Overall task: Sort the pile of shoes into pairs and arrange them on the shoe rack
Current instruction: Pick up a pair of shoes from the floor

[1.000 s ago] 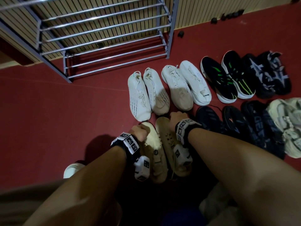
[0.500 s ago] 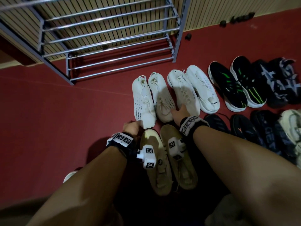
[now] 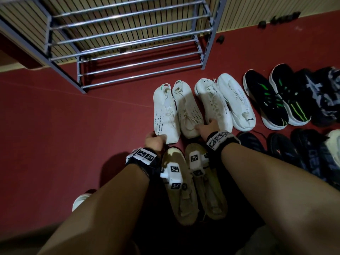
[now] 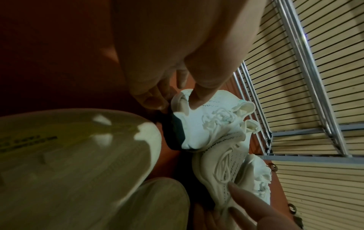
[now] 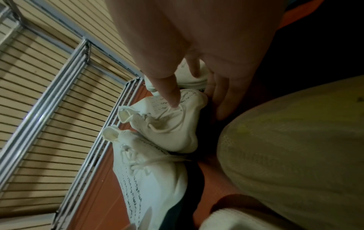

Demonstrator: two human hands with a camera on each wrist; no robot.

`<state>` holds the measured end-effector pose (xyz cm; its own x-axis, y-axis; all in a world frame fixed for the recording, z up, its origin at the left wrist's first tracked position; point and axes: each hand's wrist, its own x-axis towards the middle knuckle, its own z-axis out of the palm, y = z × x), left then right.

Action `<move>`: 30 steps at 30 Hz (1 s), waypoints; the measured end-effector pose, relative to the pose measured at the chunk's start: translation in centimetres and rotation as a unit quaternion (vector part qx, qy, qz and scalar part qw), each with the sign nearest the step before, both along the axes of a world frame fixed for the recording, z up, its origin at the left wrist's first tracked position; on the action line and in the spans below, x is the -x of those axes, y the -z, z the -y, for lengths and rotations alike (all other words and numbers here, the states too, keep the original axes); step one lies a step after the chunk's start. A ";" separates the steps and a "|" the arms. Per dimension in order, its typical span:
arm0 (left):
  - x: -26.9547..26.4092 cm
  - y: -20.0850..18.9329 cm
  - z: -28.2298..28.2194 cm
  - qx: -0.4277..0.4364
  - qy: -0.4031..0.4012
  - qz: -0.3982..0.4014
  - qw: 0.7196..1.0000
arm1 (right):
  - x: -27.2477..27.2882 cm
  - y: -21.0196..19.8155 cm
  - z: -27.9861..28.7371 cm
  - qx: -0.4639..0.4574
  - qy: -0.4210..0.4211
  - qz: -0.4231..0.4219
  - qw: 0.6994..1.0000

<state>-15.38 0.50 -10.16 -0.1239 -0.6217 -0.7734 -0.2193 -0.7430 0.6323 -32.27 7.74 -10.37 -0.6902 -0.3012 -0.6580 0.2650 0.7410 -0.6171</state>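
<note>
Two white knit sneakers lie side by side on the red floor, heels toward the metal shoe rack [image 3: 128,52]. My left hand [image 3: 159,140] pinches the toe of the left white knit sneaker [image 3: 164,115]; in the left wrist view the thumb [image 4: 199,99] presses on that toe [image 4: 204,126] with fingers curled under it. My right hand [image 3: 204,126] grips the toe of the right white knit sneaker [image 3: 188,111]. The right wrist view has the thumb [image 5: 170,95] on top of this sneaker [image 5: 169,124] and the fingers [image 5: 222,99] down its far side.
A beige pair [image 3: 181,192] lies under my wrists. Right of the knit pair stand a white pair [image 3: 237,102], a black-and-green pair [image 3: 265,100] and several dark shoes [image 3: 312,159]. The rack's bar shelves hold nothing. A white object [image 3: 81,199] sits at the lower left.
Both hands have left the beige pair and moved forward to the toes of the white knit pair, and they now hold them. The view has shifted toward the rack.
</note>
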 end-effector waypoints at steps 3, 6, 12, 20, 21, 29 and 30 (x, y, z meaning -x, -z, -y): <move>0.5 -0.4 0.2 0.017 -0.006 -0.005 1.000 | -0.1 -0.9 0.4 0.028 0.003 0.002 1.000; 1.1 -1.4 0.5 0.018 -0.010 -0.013 1.000 | 0.4 -2.2 1.2 0.047 -0.007 -0.006 0.999; 2.7 -6.5 0.8 -0.024 0.004 -0.015 1.000 | 2.6 -8.3 1.9 0.072 -0.038 0.008 0.997; 4.6 -17.5 1.6 0.029 0.049 -0.098 0.994 | 4.3 -20.0 1.2 0.155 -0.020 -0.020 0.988; 4.6 -19.0 1.8 0.040 0.052 -0.111 0.992 | 4.1 -21.7 0.8 0.169 -0.019 -0.022 0.985; 2.6 -32.5 3.2 0.132 0.066 -0.214 0.966 | 2.6 -34.1 1.0 0.312 -0.023 -0.039 0.949; 2.1 -33.9 3.3 0.138 0.069 -0.221 0.963 | 2.3 -35.1 1.1 0.324 -0.020 -0.031 0.945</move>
<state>-17.43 -2.76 23.77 -0.4998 -0.7501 -0.4331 0.0317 -0.5156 0.8562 -34.59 6.64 24.70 -0.7003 -0.6541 -0.2858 0.1934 0.2115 -0.9580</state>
